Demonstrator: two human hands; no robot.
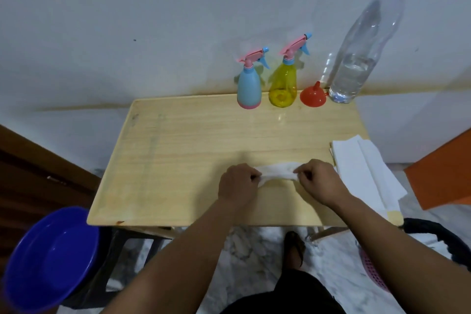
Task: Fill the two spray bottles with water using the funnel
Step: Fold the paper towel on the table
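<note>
Both hands work at the near middle of the light wooden table: the left hand and the right hand each have their fingers curled in, pinching opposite ends of one crumpled white tissue that is stretched between them just above or on the tabletop; which of the two cannot be told. At the far edge of the table, against the white wall, four things stand in a row, well apart from the hands. Counting from the left there are two spray bottles: a blue spray bottle with a pink base and a pink and blue trigger head, and just beside it a yellow spray bottle, see-through, with the same kind of trigger head; both heads are screwed on. Next comes one red funnel, standing mouth down with its spout up, and beside it one tall clear water bottle with a blue cap, partly full. A stack of white paper napkins lies at the table's right edge, near the right hand. One blue plastic basin sits on a dark stool to the lower left of the table.
</note>
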